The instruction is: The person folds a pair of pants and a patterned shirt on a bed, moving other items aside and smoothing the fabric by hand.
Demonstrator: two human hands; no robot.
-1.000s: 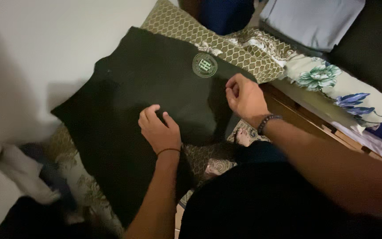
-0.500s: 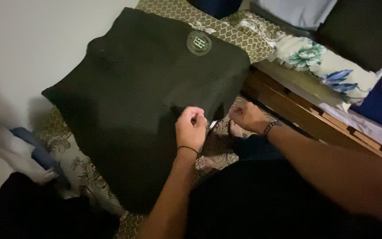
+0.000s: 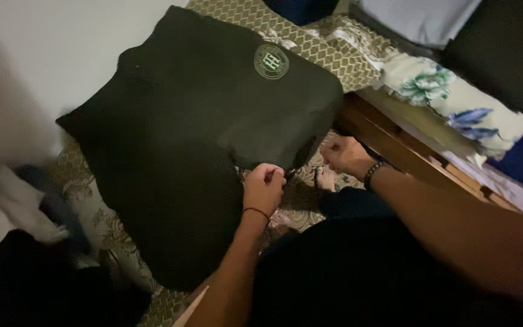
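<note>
Pinching the near edge of the dark garment (image 3: 201, 121), the left hand (image 3: 264, 188) closes on cloth; the right hand (image 3: 346, 155), fisted beside that edge, grips its corner; the garment lies flat on the patterned mat (image 3: 101, 227), keeping the fold line taut.

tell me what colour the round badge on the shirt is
Pale green on the dark shirt; the badge shows best in the head view.

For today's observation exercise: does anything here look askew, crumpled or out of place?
The dark shirt lies skewed across the patterned mat, its near corner bunched where the left hand and right hand grip it. Loose clothes sit heaped at the left.
</note>
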